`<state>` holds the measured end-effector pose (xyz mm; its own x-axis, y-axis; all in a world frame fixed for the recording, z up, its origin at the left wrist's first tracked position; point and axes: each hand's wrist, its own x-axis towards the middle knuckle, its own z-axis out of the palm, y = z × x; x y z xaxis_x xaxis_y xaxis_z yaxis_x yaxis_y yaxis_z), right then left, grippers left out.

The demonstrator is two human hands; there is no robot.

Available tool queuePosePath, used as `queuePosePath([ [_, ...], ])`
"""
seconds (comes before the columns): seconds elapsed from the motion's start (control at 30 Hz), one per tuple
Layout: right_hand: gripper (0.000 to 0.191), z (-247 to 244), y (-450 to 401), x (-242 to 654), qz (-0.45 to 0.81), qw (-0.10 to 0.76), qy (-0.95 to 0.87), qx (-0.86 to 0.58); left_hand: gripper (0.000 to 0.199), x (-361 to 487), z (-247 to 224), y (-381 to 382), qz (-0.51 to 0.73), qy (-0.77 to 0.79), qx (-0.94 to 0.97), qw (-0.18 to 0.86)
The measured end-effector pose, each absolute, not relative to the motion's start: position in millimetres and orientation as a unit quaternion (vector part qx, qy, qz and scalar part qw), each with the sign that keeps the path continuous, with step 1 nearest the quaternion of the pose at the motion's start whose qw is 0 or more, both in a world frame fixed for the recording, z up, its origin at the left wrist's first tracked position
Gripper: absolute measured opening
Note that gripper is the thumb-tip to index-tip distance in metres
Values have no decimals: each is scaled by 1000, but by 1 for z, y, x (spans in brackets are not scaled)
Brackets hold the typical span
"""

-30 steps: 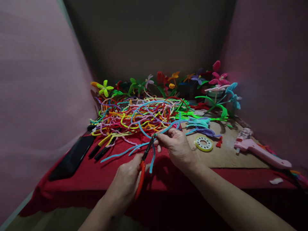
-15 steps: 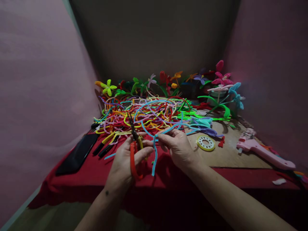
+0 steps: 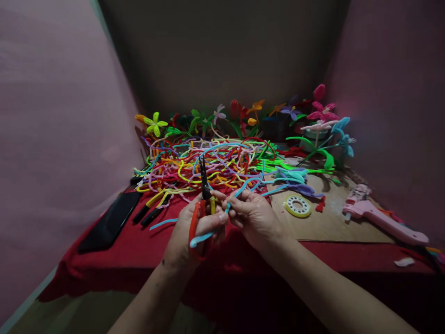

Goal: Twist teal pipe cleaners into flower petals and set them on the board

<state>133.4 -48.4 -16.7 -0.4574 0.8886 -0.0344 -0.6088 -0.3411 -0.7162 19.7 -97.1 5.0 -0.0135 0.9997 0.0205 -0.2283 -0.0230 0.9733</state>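
My left hand [image 3: 189, 227] is wrapped round a pair of pliers [image 3: 204, 178] with red and yellow handles and dark pointed jaws aimed upward. Its thumb and fingers also pinch a light-blue pipe cleaner [image 3: 201, 239], whose short end sticks out below the thumb across the red handle. Close beside it, my right hand [image 3: 255, 213] is closed, with thumb and index finger gripping the same pipe cleaner where it bends between the hands. From there the blue strand runs up towards the pile. The fingers partly hide the bend.
Behind the hands lies a tangled pile of coloured pipe cleaners [image 3: 208, 164], with pipe-cleaner flowers [image 3: 155, 124] further back. A black phone [image 3: 109, 222] is at the left. On the cardboard [image 3: 333, 222] at the right are a yellow-rimmed disc [image 3: 297, 206] and a pink glue gun [image 3: 378, 215].
The hands have come closer together and the pliers have turned more upright. The hanging blue end has swung left under my left thumb, which now presses on it.
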Motion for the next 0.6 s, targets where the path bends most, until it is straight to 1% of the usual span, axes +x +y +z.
queuePosePath([
  [0.1,22,-17,-52,135,799,462,-311,-228,12,18,2,-98,532,436,455,565],
  [0.17,21,-16,-54,136,796,467,-311,-229,9,16,2,-99,527,431,460,570],
  [0.3,20,-13,-58,136,785,478,-323,-224,21,15,7,-100,521,431,458,577],
  [0.4,20,-14,-58,136,766,488,-346,-235,23,17,12,-101,508,442,467,573],
  [0.53,15,-15,-57,141,686,524,-425,-271,29,19,15,-102,525,503,466,504],
  [0.6,12,-13,-56,144,653,528,-462,-285,34,18,15,-100,531,517,480,469],
])
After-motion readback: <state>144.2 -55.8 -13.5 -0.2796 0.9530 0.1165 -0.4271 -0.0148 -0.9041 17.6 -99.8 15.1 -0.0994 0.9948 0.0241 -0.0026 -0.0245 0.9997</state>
